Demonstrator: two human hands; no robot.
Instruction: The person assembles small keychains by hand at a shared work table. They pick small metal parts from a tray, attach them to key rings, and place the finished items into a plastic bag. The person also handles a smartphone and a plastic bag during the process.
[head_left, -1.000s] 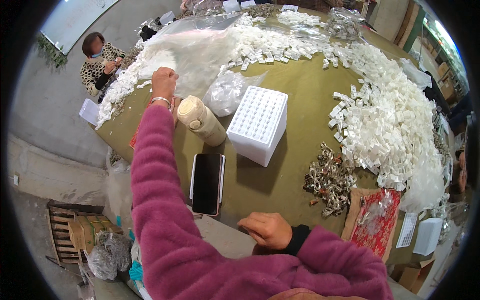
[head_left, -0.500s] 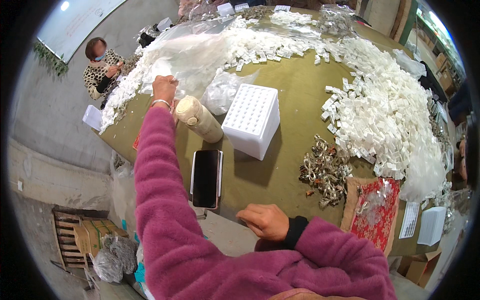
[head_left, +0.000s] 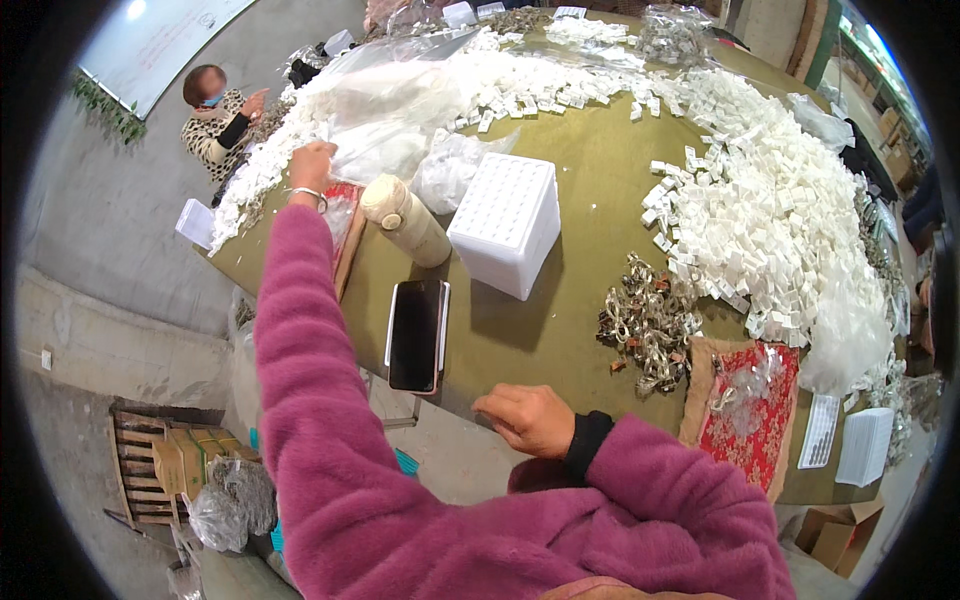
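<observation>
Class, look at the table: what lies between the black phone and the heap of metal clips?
In the head view, the stretch between the phone and the metal clips is bare olive tabletop, darkened only by the shadow of the white foam block behind it.

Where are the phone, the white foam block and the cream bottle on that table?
phone [head_left: 417, 334], head view, middle of its dark screen.
white foam block [head_left: 503, 203], head view, its top face with the holes.
cream bottle [head_left: 412, 225], head view, its side, lying on the table.

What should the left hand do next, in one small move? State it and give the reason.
Probably close the left hand on the clear plastic bag and draw it nearer. The arm is stretched far across the table, fingers at the bag's edge, while the right hand rests on the near table edge.
</observation>
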